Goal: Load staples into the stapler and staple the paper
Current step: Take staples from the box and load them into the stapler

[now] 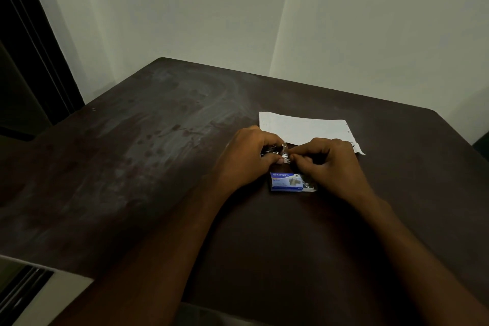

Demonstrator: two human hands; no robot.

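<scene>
A small metal stapler lies just above the dark table, mostly hidden inside my left hand, which grips it. My right hand meets it from the right, thumb and forefinger pinched at the stapler's shiny end on what looks like a strip of staples. A blue staple box lies open on the table just below both hands. A white sheet of paper lies flat behind the hands, its near edge covered by my right hand.
The dark brown table has worn, smudged patches on its left half. Pale walls meet in a corner behind it. A dark door frame stands at the left.
</scene>
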